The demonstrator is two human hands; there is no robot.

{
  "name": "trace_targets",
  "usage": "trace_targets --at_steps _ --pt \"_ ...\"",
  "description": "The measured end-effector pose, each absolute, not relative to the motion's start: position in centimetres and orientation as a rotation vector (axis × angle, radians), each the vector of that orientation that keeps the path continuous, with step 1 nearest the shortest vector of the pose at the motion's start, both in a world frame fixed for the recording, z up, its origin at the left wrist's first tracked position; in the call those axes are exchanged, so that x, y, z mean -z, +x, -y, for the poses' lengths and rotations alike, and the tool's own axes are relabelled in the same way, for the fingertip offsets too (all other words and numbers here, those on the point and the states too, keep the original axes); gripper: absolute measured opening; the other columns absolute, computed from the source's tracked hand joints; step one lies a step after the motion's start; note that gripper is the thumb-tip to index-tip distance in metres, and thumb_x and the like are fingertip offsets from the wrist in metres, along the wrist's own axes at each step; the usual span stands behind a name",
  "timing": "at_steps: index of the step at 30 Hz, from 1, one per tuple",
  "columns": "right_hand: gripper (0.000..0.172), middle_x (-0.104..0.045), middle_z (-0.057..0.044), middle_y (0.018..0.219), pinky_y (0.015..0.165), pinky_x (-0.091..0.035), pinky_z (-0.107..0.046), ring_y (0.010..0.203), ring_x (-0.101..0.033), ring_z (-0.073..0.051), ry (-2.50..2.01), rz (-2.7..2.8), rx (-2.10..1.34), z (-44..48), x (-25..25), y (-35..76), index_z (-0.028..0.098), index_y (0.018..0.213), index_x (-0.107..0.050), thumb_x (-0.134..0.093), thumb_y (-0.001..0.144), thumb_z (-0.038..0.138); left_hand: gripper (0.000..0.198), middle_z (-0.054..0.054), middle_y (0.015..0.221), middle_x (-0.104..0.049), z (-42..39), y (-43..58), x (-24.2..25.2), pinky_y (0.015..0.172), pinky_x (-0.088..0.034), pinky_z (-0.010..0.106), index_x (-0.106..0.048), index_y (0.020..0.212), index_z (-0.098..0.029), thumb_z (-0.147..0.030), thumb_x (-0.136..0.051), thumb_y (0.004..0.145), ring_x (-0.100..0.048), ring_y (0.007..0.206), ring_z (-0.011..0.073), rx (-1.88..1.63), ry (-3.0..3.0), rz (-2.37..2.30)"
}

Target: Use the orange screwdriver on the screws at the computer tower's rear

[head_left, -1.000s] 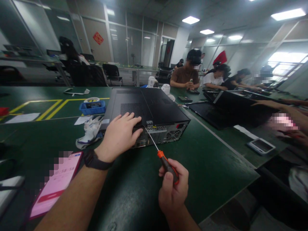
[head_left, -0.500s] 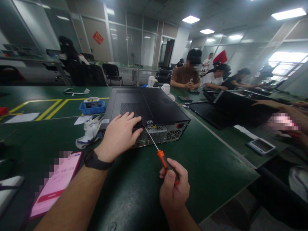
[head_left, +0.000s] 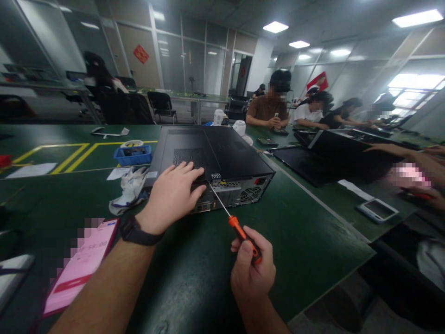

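A black desktop computer case [head_left: 229,148] lies flat on the green table, its back panel with the fan grille turned toward me. My left hand [head_left: 172,197] rests on the near left part of its top cover, fingers spread and holding nothing. In my right hand [head_left: 253,264] is a screwdriver [head_left: 238,227] with an orange and dark handle, fingers wrapped round the handle. Its thin shaft points up and left, and the tip meets the top edge of the back panel close to my left thumb. The screw itself is too small to make out.
Left of the case are crumpled gloves [head_left: 129,188], a blue bin [head_left: 133,155] of small parts and a roll of tape [head_left: 134,144]. A pink-screened phone [head_left: 81,271] lies near my left forearm. At right, a co-worker's hand [head_left: 392,150] touches another opened case [head_left: 347,150].
The screwdriver handle has turned a little in my right hand, its tip staying at the same spot. My left hand has not moved.
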State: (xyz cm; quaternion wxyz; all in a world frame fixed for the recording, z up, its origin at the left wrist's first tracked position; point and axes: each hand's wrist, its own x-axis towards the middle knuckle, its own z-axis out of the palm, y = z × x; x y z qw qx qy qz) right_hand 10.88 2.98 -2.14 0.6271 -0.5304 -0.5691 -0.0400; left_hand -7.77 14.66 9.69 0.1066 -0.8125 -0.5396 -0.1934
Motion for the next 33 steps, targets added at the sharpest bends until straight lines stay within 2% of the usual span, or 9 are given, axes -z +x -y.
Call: trace_targets --at_steps 6,10,14,20,25,29,33 --pt "0.025 -0.072 -0.006 0.097 0.065 -0.063 -0.032 0.075 -0.073 -0.017 -1.054 1.361 0.085 -3.1 1.3 10.8 0.019 0.126 -0.065 -0.054 0.103 0.025 0.046 0.014 0.153 -0.066 -14.7 -7.8 -9.7 0.122 -0.045 0.053 -0.068 0.144 -0.020 -0.037 -0.058 0.102 -0.058 0.146 0.0352 0.560 -2.391 1.599" --pt "0.027 -0.073 -0.005 0.098 0.063 -0.063 -0.030 0.070 -0.072 -0.015 -1.041 1.367 0.128 -3.2 1.3 10.8 0.021 0.127 -0.064 -0.056 0.101 0.017 0.045 0.012 0.152 -0.067 -14.7 -7.8 -9.7 0.122 -0.045 0.051 -0.068 0.143 -0.023 -0.038 -0.058 0.102 -0.058 0.146 0.0338 0.565 -2.383 1.615" --pt "0.022 -0.076 -0.004 0.095 0.055 -0.060 -0.025 0.061 -0.070 -0.013 -1.105 1.354 0.135 -3.2 1.7 10.8 0.021 0.123 -0.065 -0.055 0.103 0.021 0.046 0.015 0.152 -0.066 -14.7 -7.8 -9.7 0.122 -0.045 0.053 -0.068 0.144 -0.020 -0.038 -0.058 0.102 -0.059 0.145 0.0352 0.562 -2.394 1.589" --pt "0.027 -0.075 -0.006 0.093 0.059 -0.063 -0.028 0.068 -0.075 -0.017 -1.132 1.351 0.150 -2.9 1.9 10.7 0.019 0.126 -0.063 -0.061 0.100 0.025 0.047 0.016 0.152 -0.066 -14.9 -7.9 -9.7 0.121 -0.047 0.054 -0.068 0.144 -0.018 -0.038 -0.058 0.102 -0.059 0.144 0.0368 0.562 -2.400 1.579" --pt "0.023 -0.073 -0.003 0.083 0.056 -0.062 -0.029 0.063 -0.073 -0.017 -1.145 1.330 0.081 -3.0 2.4 10.8 0.020 0.124 -0.064 -0.058 0.104 0.029 0.045 0.014 0.151 -0.067 -14.9 -8.0 -9.5 0.122 -0.046 0.053 -0.069 0.143 -0.022 -0.038 -0.058 0.102 -0.060 0.144 0.0350 0.561 -2.391 1.587" --pt "0.027 -0.073 -0.004 0.088 0.055 -0.061 -0.029 0.063 -0.071 -0.016 -1.153 1.333 0.058 -2.9 2.6 10.9 0.019 0.127 -0.063 -0.056 0.105 0.033 0.045 0.015 0.150 -0.068 -14.9 -8.0 -9.5 0.121 -0.047 0.054 -0.069 0.142 -0.020 -0.038 -0.058 0.102 -0.061 0.143 0.0358 0.559 -2.394 1.567" --pt "0.027 -0.071 -0.007 0.097 0.063 -0.063 -0.032 0.073 -0.072 -0.017 -1.109 1.371 0.099 -2.9 1.7 10.9 0.019 0.127 -0.061 -0.057 0.101 0.027 0.045 0.016 0.149 -0.069 -14.9 -7.9 -9.6 0.120 -0.048 0.054 -0.069 0.142 -0.019 -0.037 -0.059 0.102 -0.062 0.142 0.0368 0.566 -2.390 1.560"
